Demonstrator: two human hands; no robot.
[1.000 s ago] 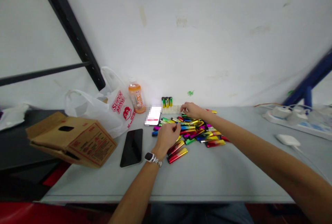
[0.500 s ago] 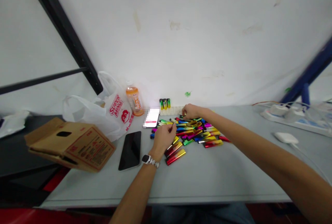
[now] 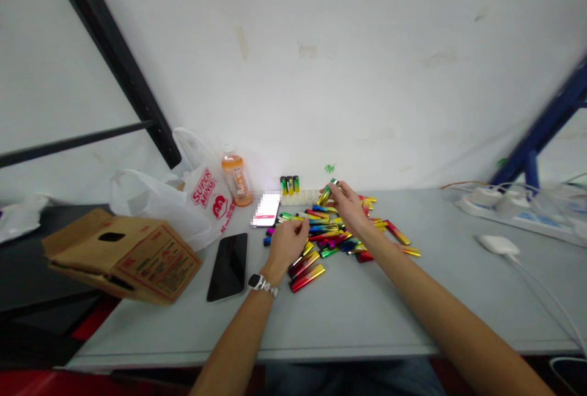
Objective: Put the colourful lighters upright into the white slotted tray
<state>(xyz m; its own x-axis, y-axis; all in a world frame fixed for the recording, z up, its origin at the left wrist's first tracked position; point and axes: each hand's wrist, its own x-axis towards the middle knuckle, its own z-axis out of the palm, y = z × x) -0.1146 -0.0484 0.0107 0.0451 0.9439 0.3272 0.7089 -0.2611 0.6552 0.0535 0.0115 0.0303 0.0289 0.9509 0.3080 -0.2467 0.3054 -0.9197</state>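
Note:
My right hand point(image 3: 347, 202) is pinching a green-and-yellow lighter point(image 3: 326, 194), held tilted over the right part of a pale, bumpy tray point(image 3: 300, 198). Three green-and-yellow lighters point(image 3: 290, 185) stand upright in a row at that tray's left end. Over the left side of a loose pile of shiny coloured lighters point(image 3: 331, 241), my left hand point(image 3: 288, 241) is closed, its fingertips together. Whatever it may hold is too small to make out. A red-and-yellow lighter point(image 3: 307, 278) lies at the pile's front edge.
Left of the pile lie a dark phone point(image 3: 228, 266) and a lit phone point(image 3: 266, 209). Farther left are an orange drink bottle point(image 3: 236, 177), a white plastic bag point(image 3: 192, 200) and an open cardboard box point(image 3: 151, 261). A white charger point(image 3: 499, 245) and a power strip point(image 3: 523, 216) lie right.
My right hand has turned and lifted slightly from the tray, and a green-and-yellow lighter now shows in its fingers. The left hand stays nearly in place.

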